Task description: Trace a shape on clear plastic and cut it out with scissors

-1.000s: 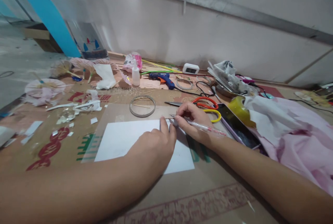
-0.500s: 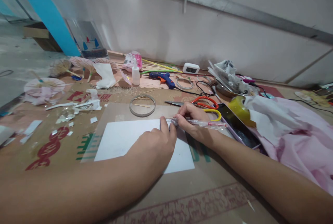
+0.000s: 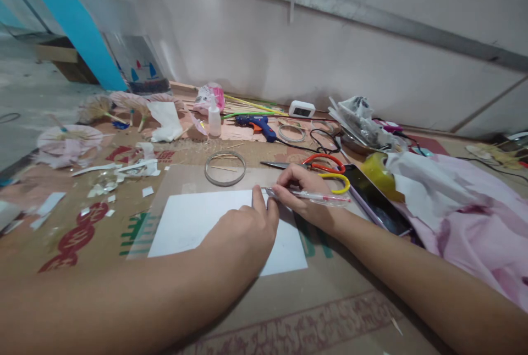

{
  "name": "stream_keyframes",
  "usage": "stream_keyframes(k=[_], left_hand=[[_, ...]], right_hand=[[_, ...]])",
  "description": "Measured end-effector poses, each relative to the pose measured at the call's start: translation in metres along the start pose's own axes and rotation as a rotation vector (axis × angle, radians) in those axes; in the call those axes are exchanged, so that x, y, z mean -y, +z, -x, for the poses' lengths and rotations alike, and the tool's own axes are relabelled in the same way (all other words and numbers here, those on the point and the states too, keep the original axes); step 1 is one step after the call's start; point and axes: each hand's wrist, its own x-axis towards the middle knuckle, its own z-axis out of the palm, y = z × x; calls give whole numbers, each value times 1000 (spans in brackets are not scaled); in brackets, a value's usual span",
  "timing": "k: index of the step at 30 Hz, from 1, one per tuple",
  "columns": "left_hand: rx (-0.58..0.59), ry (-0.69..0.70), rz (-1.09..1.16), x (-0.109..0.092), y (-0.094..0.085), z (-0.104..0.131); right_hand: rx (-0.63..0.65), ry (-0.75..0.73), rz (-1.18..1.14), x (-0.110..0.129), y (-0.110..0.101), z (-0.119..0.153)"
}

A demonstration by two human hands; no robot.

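A white sheet of paper (image 3: 177,223) lies on a clear plastic sheet (image 3: 144,237) over printed cardboard. My left hand (image 3: 243,228) rests on the paper, index finger and thumb stretched toward its far edge and slightly apart. Between my right hand's fingers (image 3: 303,190) is a clear pen (image 3: 325,197) with a red refill, held nearly flat. Its tip meets the paper's far edge beside my left fingertips; any mark there is too small to make out. Just beyond the right hand lie scissors (image 3: 338,183) with red and yellow handles. A round hoop (image 3: 207,177) sits beyond the paper.
At the back lie a blue glue gun (image 3: 259,125), a small squeeze bottle (image 3: 214,118) and a white digital display (image 3: 302,109). On the right are a phone (image 3: 377,201), yellow tape roll (image 3: 377,171) and pink cloth (image 3: 474,223). Paper scraps (image 3: 147,192) litter the left.
My right hand and the pen have shifted very slightly left, and the pen's angle has changed a little. My left hand stays in place on the paper.
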Motion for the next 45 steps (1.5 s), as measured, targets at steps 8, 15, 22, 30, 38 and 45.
stream_keyframes(k=[8, 15, 22, 30, 38, 45], left_hand=[[12, 2, -2, 1, -1, 2], [26, 8, 11, 0, -1, 1], [21, -2, 18, 0, 1, 0], [51, -1, 31, 2, -3, 0], [22, 10, 25, 0, 1, 0], [5, -13, 41, 1, 1, 1]], right_hand=[[7, -1, 2, 0, -1, 0], [-2, -10, 0, 0, 0, 0], [-18, 7, 14, 0, 1, -1], [-7, 25, 30, 2, 1, 0], [-11, 33, 37, 3, 1, 0], [-1, 28, 34, 3, 0, 0]])
